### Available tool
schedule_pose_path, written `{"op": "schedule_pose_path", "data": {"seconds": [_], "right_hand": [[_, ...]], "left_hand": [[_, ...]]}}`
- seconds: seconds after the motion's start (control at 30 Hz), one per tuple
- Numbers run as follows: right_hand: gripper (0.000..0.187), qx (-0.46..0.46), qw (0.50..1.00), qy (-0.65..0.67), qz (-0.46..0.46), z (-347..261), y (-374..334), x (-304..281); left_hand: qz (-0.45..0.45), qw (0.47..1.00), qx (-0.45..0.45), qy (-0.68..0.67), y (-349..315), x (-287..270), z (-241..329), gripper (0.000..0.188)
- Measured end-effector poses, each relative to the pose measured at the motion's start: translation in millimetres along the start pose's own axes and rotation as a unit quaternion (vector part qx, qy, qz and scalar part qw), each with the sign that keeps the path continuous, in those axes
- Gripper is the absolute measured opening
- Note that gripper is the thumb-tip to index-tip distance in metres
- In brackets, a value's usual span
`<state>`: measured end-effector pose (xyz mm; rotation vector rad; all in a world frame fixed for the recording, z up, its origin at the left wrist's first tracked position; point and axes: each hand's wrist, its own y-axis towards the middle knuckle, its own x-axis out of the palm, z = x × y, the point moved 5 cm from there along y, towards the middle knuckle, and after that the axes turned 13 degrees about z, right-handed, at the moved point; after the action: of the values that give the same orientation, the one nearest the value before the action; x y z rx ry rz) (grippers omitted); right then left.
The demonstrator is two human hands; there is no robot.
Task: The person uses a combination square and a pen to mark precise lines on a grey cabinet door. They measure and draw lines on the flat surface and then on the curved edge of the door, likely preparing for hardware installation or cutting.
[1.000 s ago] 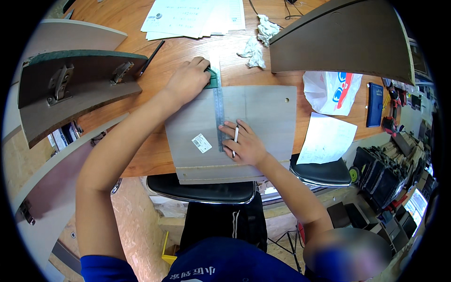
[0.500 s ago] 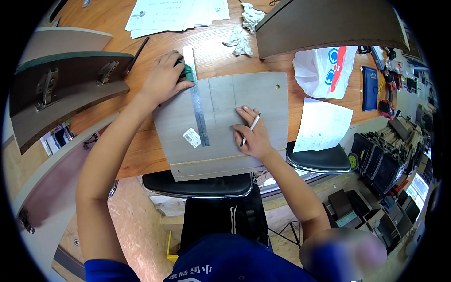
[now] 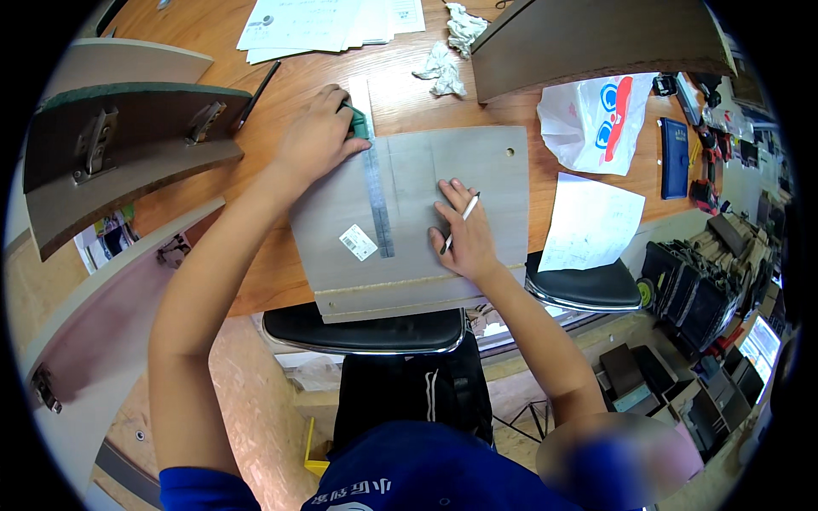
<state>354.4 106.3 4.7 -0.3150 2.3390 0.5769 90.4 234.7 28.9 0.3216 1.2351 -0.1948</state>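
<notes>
A grey rectangular panel lies on the wooden table, its near edge reaching past the table's edge. Across its left part runs the metal blade of a try square. Its green stock sits at the panel's far edge, gripped by my left hand, thumb pressed down by the blade. Faint pencil lines show right of the blade. My right hand rests on the panel's right half, holding a white pen with a dark tip pointing down toward the near side. A white label is stuck left of the blade.
Dark boards with hinges stand at the left, and another brown board stands far right. A black pencil, papers, crumpled gloves, a plastic bag and a written sheet surround the panel. Black stools are below.
My left hand has slid the try square slightly right along the panel's far edge. The right hand keeps the pen near the same spot. The whole view has shifted a little.
</notes>
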Motion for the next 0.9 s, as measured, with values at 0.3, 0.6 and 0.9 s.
{"op": "schedule_pose_path", "data": {"seconds": [0.3,0.6,0.9], "right_hand": [[0.052,0.001,1.0,-0.016,-0.026,-1.6,1.8,-0.1],[0.056,-0.002,1.0,-0.019,-0.025,-1.9,1.9,1.7],[0.052,-0.01,1.0,-0.015,-0.007,-2.0,2.6,0.5]], "left_hand": [[-0.035,0.998,0.023,-0.043,6.6,7.7,-0.8,0.035],[-0.034,0.999,0.014,-0.009,15.9,10.2,-10.6,0.016],[-0.012,0.998,0.044,-0.03,14.2,12.5,-8.0,0.014]]}}
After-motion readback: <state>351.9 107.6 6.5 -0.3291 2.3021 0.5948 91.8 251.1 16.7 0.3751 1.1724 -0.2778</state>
